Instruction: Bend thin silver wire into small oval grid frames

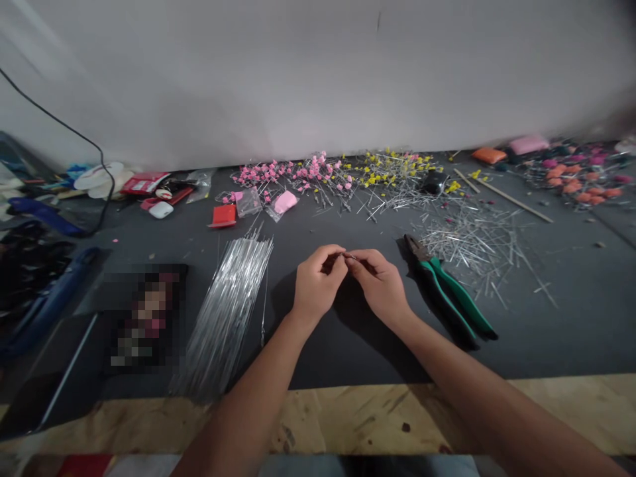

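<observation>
Well inside the mat edge (pixel 342 381), hands (pixel 318 281) (pixel 381 286) pinch maybe wire (pixel 350 256).

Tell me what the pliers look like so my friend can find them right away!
On the dark table top, find the right hand, then look just right of it. The pliers lie there slanting, beside a scatter of thin silvery wires. Unlike those wires, they have thick green-and-black handles and a grey nose.

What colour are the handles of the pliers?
Green and black; the handles show best in the head view.
</observation>
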Motion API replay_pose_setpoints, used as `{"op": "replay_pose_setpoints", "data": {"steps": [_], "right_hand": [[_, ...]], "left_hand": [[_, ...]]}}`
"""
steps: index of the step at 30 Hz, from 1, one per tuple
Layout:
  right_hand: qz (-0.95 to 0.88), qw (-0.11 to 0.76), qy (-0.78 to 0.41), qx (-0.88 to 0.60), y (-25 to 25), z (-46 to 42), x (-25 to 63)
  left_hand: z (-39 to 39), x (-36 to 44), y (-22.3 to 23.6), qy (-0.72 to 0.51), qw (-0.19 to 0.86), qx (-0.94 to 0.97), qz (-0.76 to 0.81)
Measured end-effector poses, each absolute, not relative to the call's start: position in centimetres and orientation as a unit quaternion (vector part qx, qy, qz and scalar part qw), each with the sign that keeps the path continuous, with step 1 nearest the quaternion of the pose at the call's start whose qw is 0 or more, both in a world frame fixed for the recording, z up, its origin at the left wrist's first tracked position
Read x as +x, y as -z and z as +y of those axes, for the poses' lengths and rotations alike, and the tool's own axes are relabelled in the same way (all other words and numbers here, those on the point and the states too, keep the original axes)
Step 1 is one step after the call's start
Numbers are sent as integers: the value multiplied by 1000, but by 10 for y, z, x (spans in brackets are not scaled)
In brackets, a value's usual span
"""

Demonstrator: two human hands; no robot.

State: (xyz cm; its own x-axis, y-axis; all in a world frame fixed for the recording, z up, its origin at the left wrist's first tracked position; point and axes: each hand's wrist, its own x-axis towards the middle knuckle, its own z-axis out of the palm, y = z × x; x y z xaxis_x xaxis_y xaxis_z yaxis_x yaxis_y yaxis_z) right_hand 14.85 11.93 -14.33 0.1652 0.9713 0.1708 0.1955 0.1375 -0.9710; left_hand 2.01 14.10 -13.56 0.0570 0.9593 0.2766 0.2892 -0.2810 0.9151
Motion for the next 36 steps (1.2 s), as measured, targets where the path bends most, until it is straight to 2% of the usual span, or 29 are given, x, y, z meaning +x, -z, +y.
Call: {"op": "replay_pose_setpoints", "data": {"steps": [20, 36], "right_hand": [[-541, 508, -364, -563, 143, 118, 147], [-540, 502, -385, -556, 140, 118, 146]], "left_hand": [[148, 18, 135, -460, 394, 599, 523], [142, 20, 130, -450, 320, 639, 535]]}}
